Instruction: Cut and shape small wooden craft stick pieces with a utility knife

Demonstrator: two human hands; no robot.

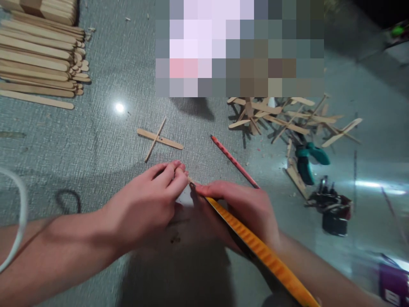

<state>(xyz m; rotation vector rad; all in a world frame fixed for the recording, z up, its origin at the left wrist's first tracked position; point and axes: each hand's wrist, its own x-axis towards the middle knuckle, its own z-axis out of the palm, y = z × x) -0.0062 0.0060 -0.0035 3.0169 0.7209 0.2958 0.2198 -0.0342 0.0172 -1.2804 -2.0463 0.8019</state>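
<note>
My left hand (153, 192) is closed, its fingertips pinched round a small pale piece that looks like wood and is mostly hidden. Close beside it, my right hand (246, 204) is wrapped round a long tool with an orange ridged handle (255, 247). The tool's dark narrow tip meets the pale piece at my left fingertips; its exact kind I cannot make out. Just beyond my left hand lie two craft sticks joined in a cross (156, 138). A red pencil (234, 161) rests on the table past my right hand.
Craft sticks (35, 55) are heaped at the far left. Several crossed sticks (277, 115) form a pile at the back right. Nearby are teal-handled pliers (305, 164) and a dark object (334, 213). A white cable (23, 204) curves at the left edge.
</note>
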